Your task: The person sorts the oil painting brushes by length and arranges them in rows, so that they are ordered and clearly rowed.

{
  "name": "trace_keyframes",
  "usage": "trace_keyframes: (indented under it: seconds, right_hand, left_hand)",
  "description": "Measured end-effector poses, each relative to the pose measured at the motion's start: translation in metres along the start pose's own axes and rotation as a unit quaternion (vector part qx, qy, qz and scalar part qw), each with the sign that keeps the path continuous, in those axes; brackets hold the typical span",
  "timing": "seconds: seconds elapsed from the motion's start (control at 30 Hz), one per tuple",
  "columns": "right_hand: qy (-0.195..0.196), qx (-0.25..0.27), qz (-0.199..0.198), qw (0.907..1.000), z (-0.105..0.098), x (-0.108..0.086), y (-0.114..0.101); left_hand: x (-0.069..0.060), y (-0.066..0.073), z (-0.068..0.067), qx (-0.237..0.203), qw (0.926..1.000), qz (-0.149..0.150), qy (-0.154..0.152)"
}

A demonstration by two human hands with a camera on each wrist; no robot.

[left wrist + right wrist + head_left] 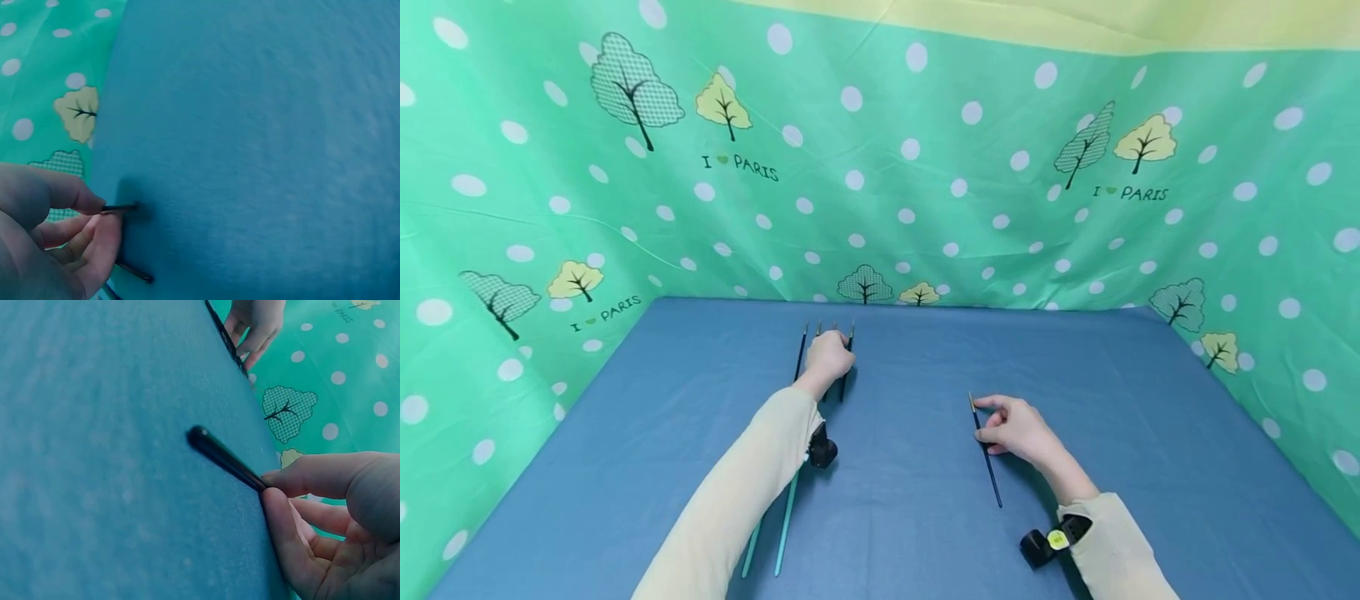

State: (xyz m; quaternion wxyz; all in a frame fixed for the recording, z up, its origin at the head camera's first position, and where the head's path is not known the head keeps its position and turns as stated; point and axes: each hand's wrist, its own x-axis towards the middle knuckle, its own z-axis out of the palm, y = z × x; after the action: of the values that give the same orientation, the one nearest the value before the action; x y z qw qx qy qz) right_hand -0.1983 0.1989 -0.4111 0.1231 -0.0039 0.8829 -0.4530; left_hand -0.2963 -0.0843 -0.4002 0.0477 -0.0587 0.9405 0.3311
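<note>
My left hand is at the far left of the blue table, pinching a short dark paintbrush between thumb and fingertips. The end of its handle sticks out of the grip in the left wrist view. Below it, another dark brush lies on the table. My right hand pinches a thin dark paintbrush at the right of centre, bristle end pointing away. Its rounded handle end slants out from thumb and finger in the right wrist view.
Left of my left hand lies a long brush with a dark upper part. Two teal handles come out below the left sleeve, which hides their middles. A green dotted cloth hangs behind the blue table.
</note>
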Motion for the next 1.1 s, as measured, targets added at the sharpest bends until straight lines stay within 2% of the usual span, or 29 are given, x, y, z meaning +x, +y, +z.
trace_keyframes:
  seconds: [0.17, 0.3, 0.63, 0.87, 1.1]
  right_hand:
    - [0.002, -0.014, -0.003, 0.9999, 0.001, 0.000, 0.000]
    - [0.001, -0.017, -0.001, 0.9999, 0.001, 0.000, -0.001]
    - [-0.001, -0.021, 0.006, 0.9998, 0.000, -0.002, -0.003]
    - [0.002, -0.073, 0.007, 0.9973, 0.001, -0.004, -0.008]
    - [0.009, -0.082, 0.020, 0.9964, 0.005, -0.003, -0.013]
  left_hand:
    - [-0.001, 0.000, 0.002, 0.030, 0.9994, 0.005, 0.018]
    - [0.002, 0.000, 0.004, 0.039, 0.9991, 0.008, 0.017]
    - [0.003, 0.000, 0.006, 0.051, 0.9986, 0.010, 0.012]
    - [0.002, 0.001, 0.005, 0.057, 0.9982, 0.017, 0.012]
    - [-0.001, 0.000, 0.005, 0.047, 0.9987, 0.011, 0.016]
